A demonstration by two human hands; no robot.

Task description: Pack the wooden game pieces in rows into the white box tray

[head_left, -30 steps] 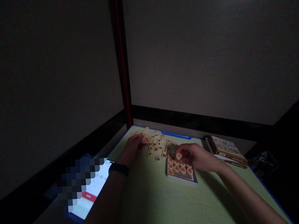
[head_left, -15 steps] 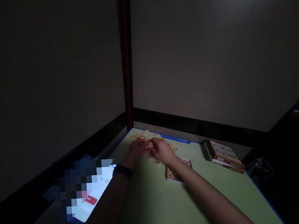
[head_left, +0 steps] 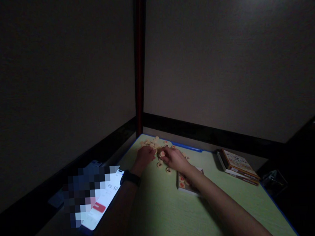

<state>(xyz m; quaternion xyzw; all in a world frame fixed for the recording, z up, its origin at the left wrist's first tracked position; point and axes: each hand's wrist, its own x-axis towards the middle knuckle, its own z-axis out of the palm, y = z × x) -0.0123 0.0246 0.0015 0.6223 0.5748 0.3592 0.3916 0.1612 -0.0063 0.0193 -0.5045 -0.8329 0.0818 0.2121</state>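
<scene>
Between the fingertips of my right hand (head_left: 174, 159) is a round xiangqi piece (head_left: 162, 154), its pale face tilted toward me. Just left of it, my left hand (head_left: 146, 156) is closed with fingers curled; whatever may be in it is hidden. Loose xiangqi pieces (head_left: 159, 164) lie scattered around and behind both hands, some with red and some with dark characters. Under my right forearm sits a shallow box (head_left: 180, 190) with several pieces inside, partly covered by the arm.
A pale green table (head_left: 163, 217) with a blue edge stands in a wall corner. A blue bar (head_left: 187, 146) lies along its back edge. Stacked books (head_left: 239, 166) rest at the right. A lit phone (head_left: 104, 203) shows at the left. A clear container (head_left: 274, 182) is beyond the right edge.
My two hands, close together before, have drawn slightly apart, the right one keeping the xiangqi piece. The whole view has shifted slightly.
</scene>
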